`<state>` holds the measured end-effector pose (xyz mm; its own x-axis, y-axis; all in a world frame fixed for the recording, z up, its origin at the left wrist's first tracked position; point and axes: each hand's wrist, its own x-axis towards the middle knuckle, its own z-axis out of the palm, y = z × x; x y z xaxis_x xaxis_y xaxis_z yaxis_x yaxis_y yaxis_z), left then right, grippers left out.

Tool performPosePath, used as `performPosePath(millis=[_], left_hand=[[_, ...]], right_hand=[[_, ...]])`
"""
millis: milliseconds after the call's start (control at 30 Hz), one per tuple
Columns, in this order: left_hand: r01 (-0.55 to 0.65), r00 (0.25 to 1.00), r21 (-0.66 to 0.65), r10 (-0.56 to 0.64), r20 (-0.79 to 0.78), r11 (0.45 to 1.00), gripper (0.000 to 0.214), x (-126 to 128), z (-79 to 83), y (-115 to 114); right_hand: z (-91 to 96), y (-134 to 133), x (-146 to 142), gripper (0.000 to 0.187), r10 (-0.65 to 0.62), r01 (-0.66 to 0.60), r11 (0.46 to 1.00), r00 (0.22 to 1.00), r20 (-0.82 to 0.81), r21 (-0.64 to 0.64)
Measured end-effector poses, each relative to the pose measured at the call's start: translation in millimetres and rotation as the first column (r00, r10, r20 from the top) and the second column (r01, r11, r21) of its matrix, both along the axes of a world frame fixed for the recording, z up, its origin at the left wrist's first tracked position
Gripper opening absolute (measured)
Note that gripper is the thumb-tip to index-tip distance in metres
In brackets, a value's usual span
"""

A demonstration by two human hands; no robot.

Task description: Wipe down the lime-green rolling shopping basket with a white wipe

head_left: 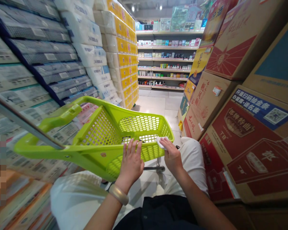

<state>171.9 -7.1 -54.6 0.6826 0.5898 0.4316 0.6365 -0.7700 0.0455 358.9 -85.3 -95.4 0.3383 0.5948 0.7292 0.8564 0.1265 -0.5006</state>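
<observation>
A lime-green plastic shopping cart (86, 153) with a perforated basket stands sideways before my knees. My left hand (132, 161), with a gold-coloured bangle at the wrist, holds the cart's near rim, its fingers laid over the edge. Farther right, my right hand (171, 155) presses a small white cloth (161, 142) against the rim near the basket's narrow end. Whether the cloth is fabric or paper I cannot tell. Inside the basket only the slotted walls and floor show, partly hidden behind the near side.
Stacked packs of tissue (91, 57) rise along the left, beside yellow-and-white packs (128, 64). Large cardboard boxes (252, 140) crowd the right side. Shelves (168, 62) of small goods stand across the far end of the tiled aisle (156, 102). A metal pole (26, 121) crosses the cart's handle end.
</observation>
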Motion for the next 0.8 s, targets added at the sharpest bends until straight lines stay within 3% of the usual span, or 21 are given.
performPosePath(millis=[100, 200, 333, 433, 533, 700, 800], left_hand=[[-0.006, 1.0, 0.003, 0.006, 0.008, 1.0, 0.065, 1, -1.0, -1], [-0.012, 1.0, -0.003, 0.012, 0.006, 1.0, 0.065, 3, -0.9, -1], [-0.016, 1.0, -0.011, 0.016, -0.002, 1.0, 0.067, 2, 0.4, 0], [-0.018, 1.0, -0.016, 0.018, -0.005, 1.0, 0.067, -1, 1.0, 0], [-0.011, 1.0, -0.009, 0.011, -0.001, 1.0, 0.067, -2, 0.6, 0], [-0.007, 1.0, 0.008, 0.007, 0.013, 1.0, 0.064, 0, -1.0, -1], [-0.011, 1.0, 0.012, 0.011, 0.018, 1.0, 0.065, 1, -1.4, -1]], right_hand=[[-6.6, -9, 19, 0.05, -0.104, 0.104, 0.995, 0.992, -0.067, -0.004], [-4.1, -2, 8, 0.051, -0.139, 0.138, 0.99, 0.986, -0.091, -0.021], [9.3, 20, -33, 0.051, 0.045, -0.044, 0.998, 0.999, 0.011, -0.051], [15.3, 25, -47, 0.048, 0.146, -0.142, 0.988, 0.988, 0.057, -0.058], [10.7, 16, -32, 0.05, 0.129, -0.127, 0.99, 0.991, 0.028, -0.053], [-3.9, -6, 12, 0.051, -0.053, 0.049, 0.997, 0.996, -0.075, -0.054], [-3.6, -3, 10, 0.052, -0.119, 0.113, 0.992, 0.988, -0.102, -0.061]])
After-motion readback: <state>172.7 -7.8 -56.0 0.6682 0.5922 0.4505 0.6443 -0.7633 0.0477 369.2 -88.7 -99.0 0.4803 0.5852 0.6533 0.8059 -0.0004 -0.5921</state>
